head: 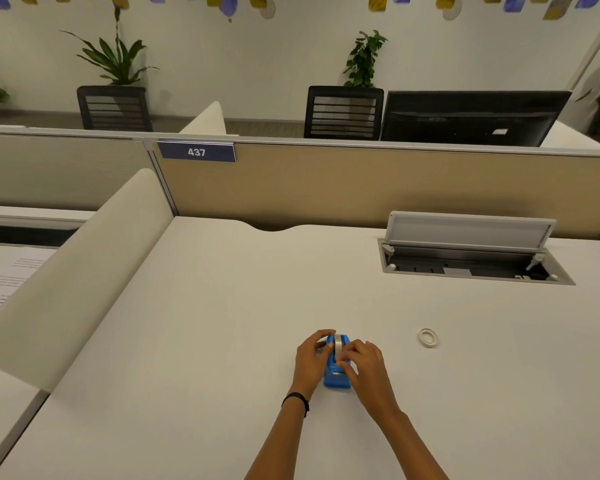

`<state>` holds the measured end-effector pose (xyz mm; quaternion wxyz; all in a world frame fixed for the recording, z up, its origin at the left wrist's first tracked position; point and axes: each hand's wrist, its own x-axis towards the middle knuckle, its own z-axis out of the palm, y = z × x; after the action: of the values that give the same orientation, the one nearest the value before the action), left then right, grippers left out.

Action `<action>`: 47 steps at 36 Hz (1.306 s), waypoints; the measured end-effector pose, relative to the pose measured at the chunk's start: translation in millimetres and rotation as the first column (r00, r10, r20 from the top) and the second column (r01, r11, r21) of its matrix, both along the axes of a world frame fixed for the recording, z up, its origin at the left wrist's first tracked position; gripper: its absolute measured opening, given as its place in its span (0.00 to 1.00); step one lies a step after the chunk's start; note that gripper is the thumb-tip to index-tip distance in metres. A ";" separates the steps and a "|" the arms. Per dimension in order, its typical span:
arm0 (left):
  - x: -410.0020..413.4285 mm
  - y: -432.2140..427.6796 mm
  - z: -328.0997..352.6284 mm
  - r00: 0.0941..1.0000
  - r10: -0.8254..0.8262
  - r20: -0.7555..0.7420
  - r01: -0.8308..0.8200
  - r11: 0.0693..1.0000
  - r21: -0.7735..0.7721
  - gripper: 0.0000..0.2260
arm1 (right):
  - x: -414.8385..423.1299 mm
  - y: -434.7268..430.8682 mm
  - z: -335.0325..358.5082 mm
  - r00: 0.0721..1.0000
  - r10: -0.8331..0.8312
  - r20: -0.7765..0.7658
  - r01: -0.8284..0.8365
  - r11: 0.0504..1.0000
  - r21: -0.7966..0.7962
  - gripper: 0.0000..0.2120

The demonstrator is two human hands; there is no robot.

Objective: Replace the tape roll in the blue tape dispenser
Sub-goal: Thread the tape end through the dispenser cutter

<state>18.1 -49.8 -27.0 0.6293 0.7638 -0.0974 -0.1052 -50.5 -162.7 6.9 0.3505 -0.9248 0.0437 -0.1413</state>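
Note:
The blue tape dispenser (336, 375) stands on the white desk (222, 341), its cutter end towards me. A tape roll (340, 342) sits in its top, seen as a pale band. My left hand (310, 362) grips the dispenser's left side. My right hand (364, 363) rests on the right side, its fingertips on the tape roll. A separate whitish tape ring (427, 337) lies flat on the desk to the right, apart from both hands.
An open cable tray with its lid raised (471, 251) is set into the desk at the back right. A beige partition (361, 185) closes the far edge, and a curved white divider (84, 265) bounds the left side.

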 end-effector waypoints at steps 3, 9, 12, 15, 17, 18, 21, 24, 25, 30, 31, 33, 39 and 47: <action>0.1 0.0 -1.0 1.000 0.001 0.010 -0.001 1.000 0.004 0.10 | -2.7 2.2 -5.5 0.999 0.007 -0.037 -0.007 1.000 0.007 0.09; -1.4 -1.1 0.5 1.000 0.005 -0.009 -0.005 1.000 -0.008 0.10 | -9.0 3.9 -7.0 0.996 -0.092 0.008 0.091 0.991 0.102 0.31; -0.8 -0.6 0.3 1.000 0.004 -0.007 -0.004 1.000 -0.004 0.10 | -10.8 1.5 -4.9 0.994 -0.110 -0.016 0.111 0.982 0.153 0.33; -0.6 -0.6 -0.9 1.000 0.010 -0.017 -0.010 1.000 -0.009 0.09 | -10.3 -4.8 -12.1 0.989 -0.129 -0.069 0.139 0.974 0.181 0.33; -1.1 -0.9 -1.2 1.000 0.013 -0.019 -0.013 1.000 -0.018 0.09 | -9.5 -6.4 -9.5 0.988 -0.113 -0.103 0.130 0.976 0.175 0.28; -1.0 -1.1 -1.3 1.000 0.012 -0.016 -0.012 1.000 -0.022 0.09 | -9.2 -5.9 -6.4 0.988 -0.100 -0.115 0.119 0.979 0.166 0.25; -1.2 -1.4 -1.1 1.000 0.008 -0.018 -0.008 0.999 -0.031 0.10 | -6.3 -3.3 -4.9 0.998 -0.054 -0.041 0.058 0.991 0.118 0.31; -1.5 -1.5 0.2 1.000 0.008 -0.015 -0.009 0.999 -0.031 0.10 | -4.0 -1.3 -5.7 0.999 -0.048 -0.020 0.050 0.995 0.088 0.36; -1.7 -1.4 0.3 1.000 0.009 -0.014 -0.010 0.999 -0.033 0.10 | -3.3 -1.2 -6.6 0.999 -0.036 -0.016 0.037 0.997 0.064 0.37; -1.7 -0.8 -0.5 1.000 0.011 -0.016 -0.012 0.999 -0.033 0.10 | -0.5 0.1 -0.5 0.999 0.012 -0.035 -0.014 0.998 -0.063 0.30; -2.0 -0.7 0.0 1.000 0.010 -0.018 -0.011 0.999 -0.035 0.10 | 1.1 -0.6 -2.4 0.999 0.023 -0.037 -0.026 0.996 -0.080 0.29; -2.5 -0.5 1.3 1.000 0.009 -0.018 -0.010 0.999 -0.035 0.10 | 4.0 -2.3 -3.7 0.998 0.035 -0.058 -0.042 0.993 -0.112 0.15; -3.1 -0.1 2.5 1.000 0.007 -0.015 -0.007 0.999 -0.035 0.09 | 7.6 -3.1 -7.4 0.999 0.031 0.006 -0.029 0.979 -0.199 0.22; -2.7 -0.3 2.3 1.000 0.012 -0.013 -0.013 0.999 -0.031 0.09 | 1.5 -1.7 -4.4 0.998 0.039 0.042 -0.027 0.969 -0.245 0.14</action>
<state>15.4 -50.2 -24.7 0.6425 0.7537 -0.0901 -0.1047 -49.0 -164.3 2.4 0.2373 -0.9580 0.0026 -0.1612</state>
